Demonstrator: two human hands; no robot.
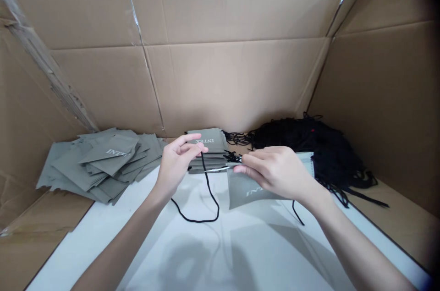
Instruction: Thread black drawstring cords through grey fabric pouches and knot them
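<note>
My left hand [182,156] pinches the end of a black cord [217,211] between thumb and fingertips. The cord hangs in a loose loop over the white tabletop. Closed on the upper edge of a grey fabric pouch [237,190] is my right hand [275,169], which covers part of its white lettering. A thin, pale, needle-like tool [216,169] sticks out leftward from that edge, toward my left hand. How far it runs inside the pouch is hidden. A short black cord end [297,214] hangs below my right wrist.
Cardboard walls [233,71] enclose the white tabletop [192,254] at the back and sides. Loose grey pouches [103,162] lie heaped at left. Behind my hands stands a neat stack of grey pouches [209,140] with black cords. A tangled black cord pile [330,153] is at right.
</note>
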